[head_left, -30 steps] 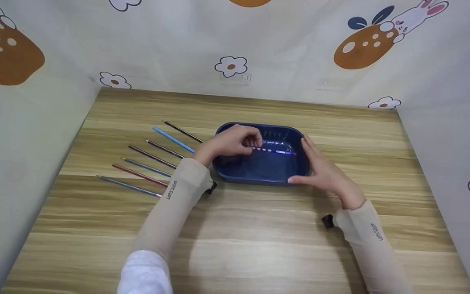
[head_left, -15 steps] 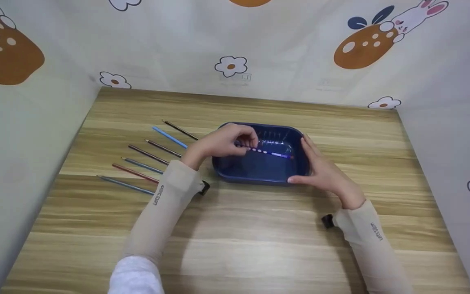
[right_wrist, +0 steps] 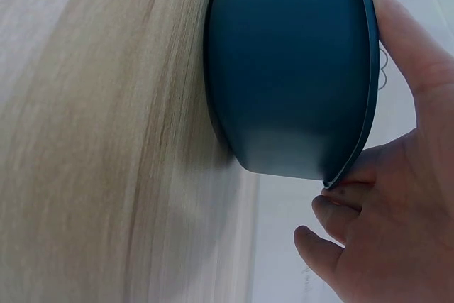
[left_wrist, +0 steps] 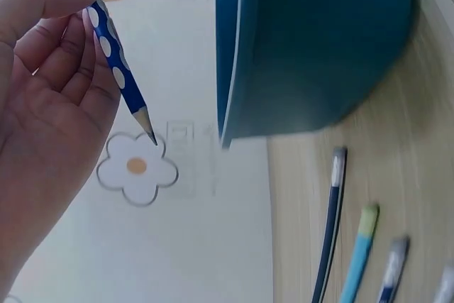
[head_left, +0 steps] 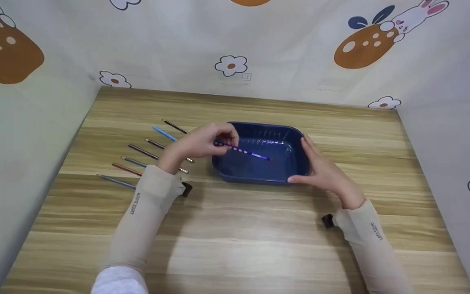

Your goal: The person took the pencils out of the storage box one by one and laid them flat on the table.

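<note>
My left hand (head_left: pixel 204 141) pinches a blue pencil with white dots (head_left: pixel 255 154) between thumb and fingers, above the left part of a dark blue rectangular container (head_left: pixel 255 180). In the head view the pencil's red-marked end points right, over the inside of the container. The left wrist view shows the sharpened tip of the dotted pencil (left_wrist: pixel 113 51) pointing away from the palm. At the container's right end, my right hand (head_left: pixel 327 173) holds the rim, thumb at the front corner and fingers at the back. In the right wrist view its fingers (right_wrist: pixel 340 211) bend beside the rim.
Several pencils lie slanted in a row left of the container, among them a light blue pencil (head_left: pixel 164 133), a red pencil (head_left: pixel 127 168) and a black pencil (head_left: pixel 174 125). My left forearm covers part of them. Patterned white walls (head_left: pixel 284 61) border the wooden table (head_left: pixel 251 228).
My left hand has moved left with the dotted pencil, drawing its red end from the container's right side toward the middle. The right hand and the container stay in place.
</note>
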The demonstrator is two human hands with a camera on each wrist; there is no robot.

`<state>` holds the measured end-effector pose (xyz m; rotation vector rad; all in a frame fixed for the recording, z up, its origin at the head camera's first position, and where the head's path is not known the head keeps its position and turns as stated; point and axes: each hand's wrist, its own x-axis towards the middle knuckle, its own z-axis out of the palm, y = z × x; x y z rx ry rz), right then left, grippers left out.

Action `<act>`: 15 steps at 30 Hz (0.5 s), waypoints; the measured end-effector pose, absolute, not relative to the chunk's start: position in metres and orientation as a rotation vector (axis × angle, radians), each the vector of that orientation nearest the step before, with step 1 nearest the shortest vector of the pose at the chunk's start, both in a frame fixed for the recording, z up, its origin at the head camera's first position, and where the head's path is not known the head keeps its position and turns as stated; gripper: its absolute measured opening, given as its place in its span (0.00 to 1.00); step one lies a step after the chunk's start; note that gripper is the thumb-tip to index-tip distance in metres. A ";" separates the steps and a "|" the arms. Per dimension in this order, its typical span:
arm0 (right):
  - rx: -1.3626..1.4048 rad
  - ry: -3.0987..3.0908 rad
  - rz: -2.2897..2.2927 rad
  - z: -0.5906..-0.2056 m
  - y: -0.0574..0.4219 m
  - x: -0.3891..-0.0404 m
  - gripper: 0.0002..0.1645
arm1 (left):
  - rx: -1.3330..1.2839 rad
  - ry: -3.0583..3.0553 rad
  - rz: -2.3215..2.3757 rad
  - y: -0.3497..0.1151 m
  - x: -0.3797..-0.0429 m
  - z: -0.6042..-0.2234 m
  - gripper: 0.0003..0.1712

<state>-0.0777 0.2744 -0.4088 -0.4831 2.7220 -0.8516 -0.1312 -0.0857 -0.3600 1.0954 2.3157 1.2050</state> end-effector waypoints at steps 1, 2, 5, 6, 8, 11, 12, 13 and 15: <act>-0.482 2.722 -0.852 -0.409 0.275 -0.078 0.75 | 1.087 2.317 1.213 -0.090 -0.130 -0.360 0.08; -0.483 2.723 -0.849 -0.409 0.275 -0.078 0.75 | 1.081 2.319 1.217 -0.094 -0.129 -0.360 0.08; -0.481 2.722 -0.850 -0.409 0.275 -0.078 0.75 | 1.065 2.333 1.224 -0.107 -0.125 -0.359 0.07; -0.480 2.721 -0.848 -0.409 0.275 -0.078 0.75 | 1.058 2.340 1.225 -0.111 -0.123 -0.359 0.08; -0.480 2.721 -0.846 -0.409 0.275 -0.078 0.75 | 1.042 2.362 1.223 -0.121 -0.120 -0.358 0.08; -0.479 2.720 -0.845 -0.409 0.275 -0.078 0.75 | 1.004 2.398 1.218 -0.136 -0.114 -0.357 0.09; -0.478 2.720 -0.843 -0.409 0.275 -0.078 0.75 | 0.991 2.410 1.217 -0.141 -0.112 -0.357 0.09; -0.478 2.720 -0.843 -0.408 0.275 -0.077 0.75 | 0.977 2.425 1.214 -0.146 -0.111 -0.357 0.09; -0.476 2.720 -0.839 -0.408 0.274 -0.077 0.75 | 0.957 2.447 1.215 -0.156 -0.107 -0.359 0.09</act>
